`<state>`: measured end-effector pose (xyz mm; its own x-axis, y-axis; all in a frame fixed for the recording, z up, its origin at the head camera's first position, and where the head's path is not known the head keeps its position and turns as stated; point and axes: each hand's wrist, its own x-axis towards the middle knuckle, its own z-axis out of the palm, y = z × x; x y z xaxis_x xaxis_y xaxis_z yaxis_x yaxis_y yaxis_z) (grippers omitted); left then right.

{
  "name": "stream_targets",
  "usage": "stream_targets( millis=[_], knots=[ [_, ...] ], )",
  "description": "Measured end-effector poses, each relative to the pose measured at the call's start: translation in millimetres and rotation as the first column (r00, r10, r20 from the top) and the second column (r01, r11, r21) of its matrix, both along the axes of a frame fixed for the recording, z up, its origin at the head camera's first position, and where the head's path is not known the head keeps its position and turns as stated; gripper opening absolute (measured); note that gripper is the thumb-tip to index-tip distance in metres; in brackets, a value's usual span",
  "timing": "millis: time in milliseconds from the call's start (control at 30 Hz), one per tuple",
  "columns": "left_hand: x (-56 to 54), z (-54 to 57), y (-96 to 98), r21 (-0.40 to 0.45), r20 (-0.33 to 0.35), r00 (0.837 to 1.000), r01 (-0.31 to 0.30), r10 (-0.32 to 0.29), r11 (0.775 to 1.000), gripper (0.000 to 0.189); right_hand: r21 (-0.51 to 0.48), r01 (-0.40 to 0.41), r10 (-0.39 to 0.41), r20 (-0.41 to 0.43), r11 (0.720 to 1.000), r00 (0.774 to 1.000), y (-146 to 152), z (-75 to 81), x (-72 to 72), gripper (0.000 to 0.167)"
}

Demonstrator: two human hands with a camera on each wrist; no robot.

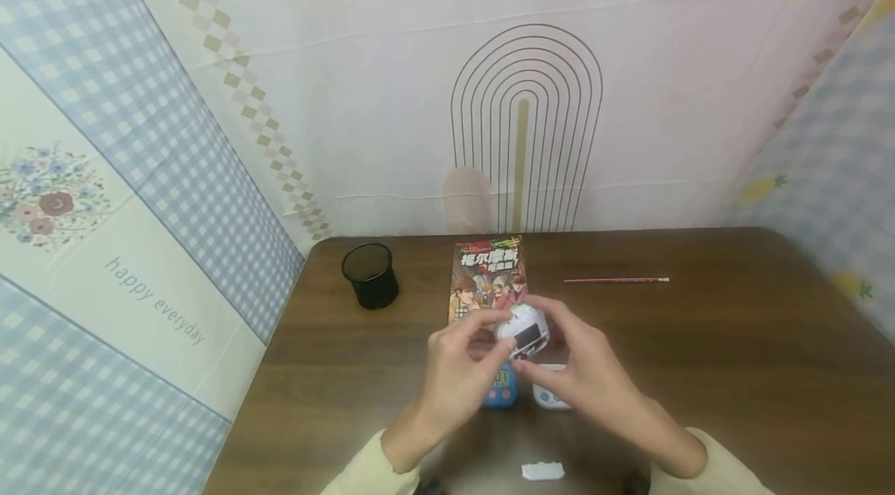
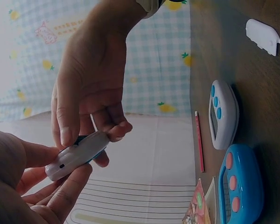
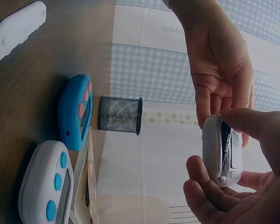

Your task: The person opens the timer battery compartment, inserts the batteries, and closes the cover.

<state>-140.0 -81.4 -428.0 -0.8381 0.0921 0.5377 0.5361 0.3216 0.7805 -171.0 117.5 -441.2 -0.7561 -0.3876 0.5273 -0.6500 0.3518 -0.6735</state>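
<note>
Both hands hold a small white digital timer [image 1: 520, 330] above the table, its back turned up. My left hand [image 1: 454, 364] pinches its left side between thumb and fingers. On the opposite side, my right hand [image 1: 593, 367] grips its edges with thumb and fingertips. The back compartment is uncovered, and a dark battery [image 3: 226, 144] shows inside in the right wrist view. A white battery cover [image 1: 542, 471] lies apart on the table near the front. Below the hands sit a blue timer [image 1: 500, 392] with pink buttons and a second white timer [image 1: 549, 389] with blue buttons, both partly hidden in the head view.
Behind the hands lies an illustrated book [image 1: 485, 277], its lower part covered by them. A black mesh pen holder [image 1: 377, 289] stands at the back left. To the back right is a red pencil [image 1: 615, 280]. Patterned cloth hangs around the wooden table [image 1: 734, 339].
</note>
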Motion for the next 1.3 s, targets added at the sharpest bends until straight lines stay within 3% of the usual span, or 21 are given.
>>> stream_targets(
  millis=[267,500,633,933,1300],
  knots=[
    [-1.3,-2.3,0.3,-0.003,-0.02,1.0,0.002,-0.002,1.0,0.029,-0.022,-0.017,0.018,0.028,1.0,0.999,-1.6,-1.0,0.2,0.078],
    [1.1,-3.9,0.5,-0.009,0.024,1.0,-0.001,0.001,1.0,0.028,-0.029,-0.006,0.009,0.11,1.0,0.994,-3.4,-3.7,3.3,0.077],
    [2.2,-5.3,1.8,-0.006,0.035,0.999,-0.003,0.003,1.0,0.028,-0.029,-0.009,0.013,0.115,1.0,0.993,-3.2,-5.5,3.7,0.077],
    [0.4,-3.7,2.3,-0.016,-0.007,1.0,0.002,-0.002,1.0,0.028,-0.035,-0.019,0.024,0.132,0.999,0.991,-3.4,-3.3,1.8,0.076],
    [0.2,-4.6,2.1,-0.033,0.015,1.0,-0.002,0.002,0.999,0.028,-0.023,-0.014,0.017,0.156,1.0,0.988,-5.5,-5.0,2.6,0.075]
  ],
)
